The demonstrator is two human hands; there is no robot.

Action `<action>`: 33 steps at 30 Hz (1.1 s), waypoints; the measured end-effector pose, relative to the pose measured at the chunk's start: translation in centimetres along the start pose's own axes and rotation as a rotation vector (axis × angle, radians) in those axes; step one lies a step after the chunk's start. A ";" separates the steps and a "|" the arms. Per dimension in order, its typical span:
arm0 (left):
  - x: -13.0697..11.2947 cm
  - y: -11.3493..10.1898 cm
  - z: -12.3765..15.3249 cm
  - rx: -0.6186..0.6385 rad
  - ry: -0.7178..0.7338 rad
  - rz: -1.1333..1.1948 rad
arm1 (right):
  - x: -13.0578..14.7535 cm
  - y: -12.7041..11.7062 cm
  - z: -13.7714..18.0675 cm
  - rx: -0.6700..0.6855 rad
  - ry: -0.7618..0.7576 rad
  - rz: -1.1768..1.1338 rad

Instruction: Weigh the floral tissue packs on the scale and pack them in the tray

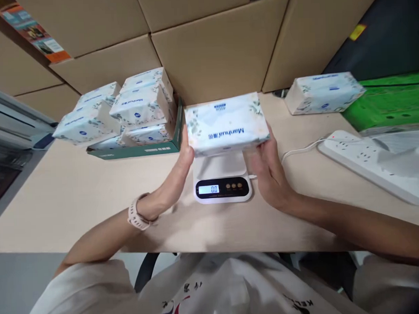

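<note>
A white tissue pack [227, 122] with blue lettering and leaf print is held between my two hands, above a white kitchen scale [221, 168]. My left hand [180, 169] presses against its left end, a pale watch on the wrist. At the opposite end, my right hand [271, 166] grips the pack, slightly blurred. The scale's lit display [208, 189] reads 0.0. Whether the pack's underside touches the weighing plate is hidden from me.
Several like packs [139, 104] are stacked in and beside a green tray [137, 151] on the left. Another single pack [326, 93] stands at the back right. A white power strip [364, 156], cable and green crate [389, 100] lie right. Cardboard boxes [216, 51] wall the back.
</note>
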State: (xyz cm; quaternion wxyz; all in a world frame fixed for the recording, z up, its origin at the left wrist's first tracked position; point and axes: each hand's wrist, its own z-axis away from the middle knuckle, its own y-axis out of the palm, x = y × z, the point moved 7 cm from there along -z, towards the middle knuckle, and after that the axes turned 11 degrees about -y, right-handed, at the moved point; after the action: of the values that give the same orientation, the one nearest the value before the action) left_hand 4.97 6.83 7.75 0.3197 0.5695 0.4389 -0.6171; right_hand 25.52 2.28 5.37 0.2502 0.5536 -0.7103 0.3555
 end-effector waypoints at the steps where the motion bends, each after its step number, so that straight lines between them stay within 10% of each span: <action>1: 1.3 0.2 1.2 0.027 -0.031 0.006 | -0.4 0.5 1.0 0.026 0.032 0.010; 9: 4.9 0.8 2.4 0.164 -0.066 0.021 | -3.2 0.7 3.4 0.050 0.158 0.057; 18: 6.0 -1.0 5.0 -0.064 -0.030 -0.046 | -4.6 -2.7 5.0 -0.226 0.117 -0.029; 25: 9.3 -2.7 4.2 -0.301 -0.334 0.392 | -6.6 -3.8 5.1 -0.328 0.376 -0.100; 33: 9.0 -3.0 4.6 -0.325 -0.325 0.389 | -5.6 -3.9 4.9 -0.279 0.275 -0.062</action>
State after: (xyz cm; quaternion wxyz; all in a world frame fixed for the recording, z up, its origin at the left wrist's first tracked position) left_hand -1.01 4.84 -0.76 0.5849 0.4782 0.3576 -0.5489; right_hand 30.97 1.32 -1.02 0.4299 0.4813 -0.6946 0.3179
